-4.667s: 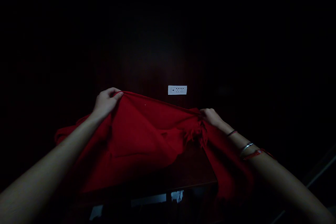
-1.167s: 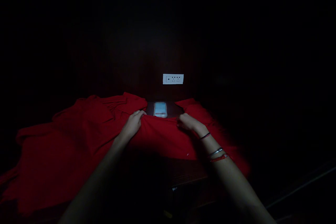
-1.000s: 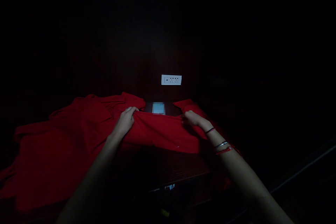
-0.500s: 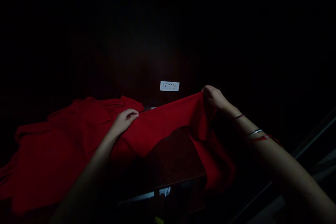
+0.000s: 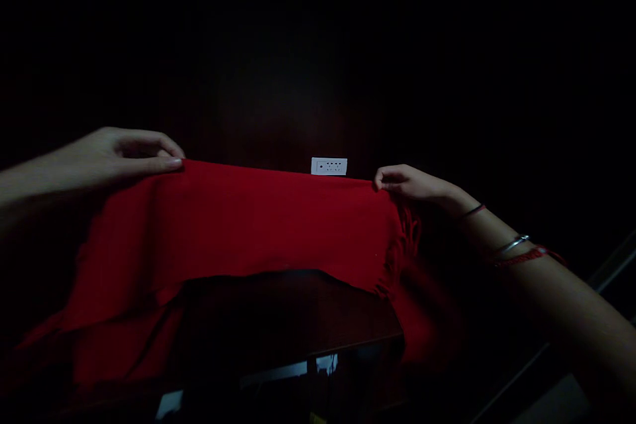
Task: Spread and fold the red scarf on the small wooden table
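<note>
A red fringed scarf (image 5: 268, 225) hangs stretched between my two hands above a dark tabletop. My left hand (image 5: 139, 149) pinches its upper edge at the left between thumb and fingers. At the right, my right hand (image 5: 405, 180) is closed on the same edge, close to the end with the fringe. Part of the cloth drops over the table's right side, and more of it falls in folds at the lower left. Bracelets circle my right wrist and forearm.
Behind the scarf, a white power socket (image 5: 328, 166) sits on the dark wall. The dark table (image 5: 298, 324) shows its front edge below the cloth. Pale shapes lie beneath it, too dim to name. Most of the surroundings are in darkness.
My left hand has moved left and up, lifting the scarf's edge off the pile. The cloth is now spread wide between both hands. My right hand has shifted only slightly.
</note>
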Tool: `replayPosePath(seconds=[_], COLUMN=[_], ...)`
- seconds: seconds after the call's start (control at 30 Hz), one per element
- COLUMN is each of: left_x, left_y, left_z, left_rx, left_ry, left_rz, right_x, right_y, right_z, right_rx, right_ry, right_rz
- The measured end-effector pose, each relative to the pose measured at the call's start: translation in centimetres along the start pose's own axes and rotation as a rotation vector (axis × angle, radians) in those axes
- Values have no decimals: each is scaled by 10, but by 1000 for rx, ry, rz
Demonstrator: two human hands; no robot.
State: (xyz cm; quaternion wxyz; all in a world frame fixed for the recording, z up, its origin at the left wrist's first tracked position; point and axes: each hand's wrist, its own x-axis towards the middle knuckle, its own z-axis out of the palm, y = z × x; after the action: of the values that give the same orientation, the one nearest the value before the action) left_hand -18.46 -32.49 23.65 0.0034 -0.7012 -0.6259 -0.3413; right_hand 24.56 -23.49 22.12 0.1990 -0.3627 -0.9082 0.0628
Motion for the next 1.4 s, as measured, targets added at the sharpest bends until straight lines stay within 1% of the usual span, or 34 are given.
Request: replayPosePath(seconds=[0.03, 0.07, 0.1, 0.13, 0.17, 0.2, 0.23, 0.27, 0.3, 0.33, 0.37, 0.4, 0.43, 0.53, 0.6, 0.67, 0.8, 0.87, 0.93, 1.07, 1.23, 1.4], left_x=[2, 5, 9, 14, 19, 24, 26, 27, 25, 22, 17, 11, 6, -4, -1, 7, 22, 25, 25, 27, 37, 44], left_y=[-5, -11, -18, -26, -34, -40, -44, -46, -45, -41, -35, -26, -17, 11, 21, 23, 15, 12, 11, 12, 13, 14], left_z=[-2, 0, 7, 19, 34, 52, 73, 94, 116, 137, 156, 174, 190, 229, 250, 269, 305, 318, 324, 325, 325, 331], left_rx=[0, -7, -11, 1, 28, 101, 241, 404, 465, 509, 578, 594, 564, 423, 339, 239, 98, 77, 57, 31, 28, 39], left_ry=[-49, -113, -182, -248, -312, -368, -405, -409, -388, -351, -293, -279, -293, -378, -420, -440, -465, -471, -470, -479, -502, -566], left_rz=[5, 19, 33, 46, 69, 66, 38, 14, 1, -1, 33, 76, 132, 278, 319, 327, 317, 312, 300, 286, 265, 208], right_x=[3, 7, 13, 19, 26, 33, 39, 43, 44, 44, 41, 36, 29, 7, -3, -6, 3, 8, 12, 12, 10, 12], right_y=[3, 8, 14, 21, 29, 36, 42, 46, 49, 50, 49, 48, 47, 47, 50, 55, 63, 64, 64, 68, 76, 78], right_z=[6, 13, 23, 34, 49, 64, 81, 98, 115, 130, 144, 155, 165, 185, 191, 194, 196, 197, 199, 200, 195, 197], right_rx=[41, 71, 83, 75, 41, -25, -115, -221, -317, -341, -356, -367, -372, -368, -369, -375, -382, -386, -389, -386, -384, -373], right_ry=[-71, -131, -177, -209, -233, -239, -235, -249, -254, -242, -226, -213, -208, -245, -272, -274, -249, -243, -241, -238, -226, -262], right_rz=[1, 4, 11, 24, 47, 91, 139, 182, 219, 231, 239, 248, 258, 299, 322, 336, 345, 344, 342, 317, 296, 278])
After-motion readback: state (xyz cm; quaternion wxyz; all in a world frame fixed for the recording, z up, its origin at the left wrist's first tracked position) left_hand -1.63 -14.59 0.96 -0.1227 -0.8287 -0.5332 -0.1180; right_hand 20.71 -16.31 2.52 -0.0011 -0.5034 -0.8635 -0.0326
